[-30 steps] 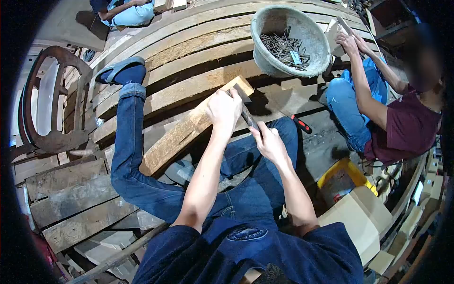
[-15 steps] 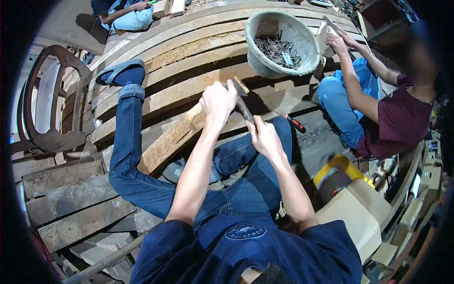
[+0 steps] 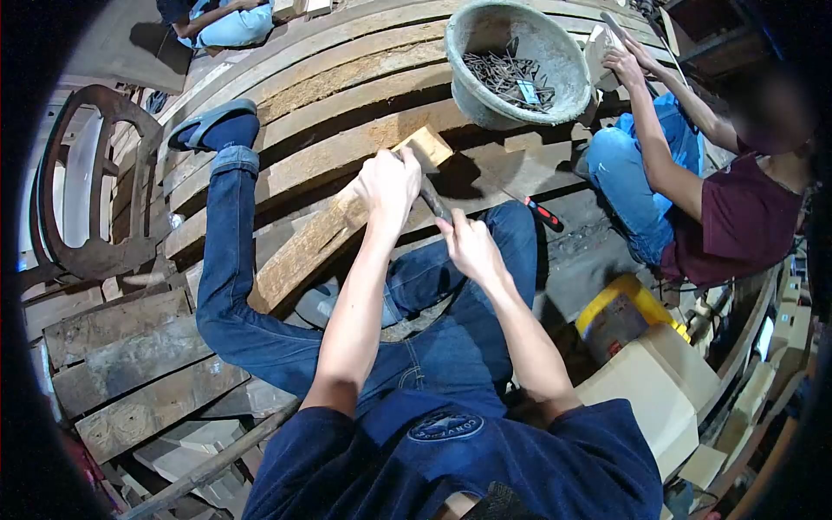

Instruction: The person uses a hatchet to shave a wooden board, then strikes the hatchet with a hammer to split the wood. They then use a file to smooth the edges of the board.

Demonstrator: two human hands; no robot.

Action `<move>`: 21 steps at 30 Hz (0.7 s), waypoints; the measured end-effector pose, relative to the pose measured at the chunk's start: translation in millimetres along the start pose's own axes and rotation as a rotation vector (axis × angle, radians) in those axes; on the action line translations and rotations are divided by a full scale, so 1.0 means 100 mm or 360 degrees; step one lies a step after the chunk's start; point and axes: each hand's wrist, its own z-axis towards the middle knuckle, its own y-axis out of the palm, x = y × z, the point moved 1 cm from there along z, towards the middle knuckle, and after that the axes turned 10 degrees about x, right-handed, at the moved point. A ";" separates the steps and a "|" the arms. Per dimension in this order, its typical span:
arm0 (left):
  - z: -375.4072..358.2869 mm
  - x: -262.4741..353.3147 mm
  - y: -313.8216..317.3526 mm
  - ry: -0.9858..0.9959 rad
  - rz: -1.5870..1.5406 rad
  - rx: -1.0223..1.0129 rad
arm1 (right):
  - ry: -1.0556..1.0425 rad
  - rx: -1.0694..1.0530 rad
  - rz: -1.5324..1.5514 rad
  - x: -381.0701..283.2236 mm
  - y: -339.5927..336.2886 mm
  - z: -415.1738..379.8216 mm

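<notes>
A long, rough wooden beam (image 3: 314,251) slants up from beside my bent left leg to the slatted boards, its end pale. Over its upper part, my left hand (image 3: 389,188) is closed around the upper end of a dark-handled tool with a flat metal head (image 3: 423,159). The head lies close against the beam near its end. Lower down, my right hand (image 3: 471,249) grips the handle (image 3: 435,201) of the same tool. My left fingers partly hide where handle and head meet.
A grey bucket (image 3: 464,85) of nails stands on the slatted boards ahead. A red-and-black handled screwdriver (image 3: 546,214) lies right of my knee. At the right a person (image 3: 737,217) works a pale block. A cardboard box (image 3: 637,394) and yellow container (image 3: 598,312) sit at lower right.
Both hands and the tool have shifted left and slightly down along the beam, exposing more of its pale end. The view has tilted slightly.
</notes>
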 end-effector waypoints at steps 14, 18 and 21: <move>0.04 -0.07 0.26 0.0041 -0.0041 0.0026 | 0.0038 -0.0093 -0.0169 0.12 -0.11 0.10; 0.30 0.13 0.41 0.0076 0.0010 -0.0129 | -0.0088 0.0001 -0.0266 0.24 -0.24 0.44; 0.41 0.19 0.40 0.0045 -0.0046 -0.0357 | -0.0010 0.0002 -0.0356 0.19 -0.32 0.56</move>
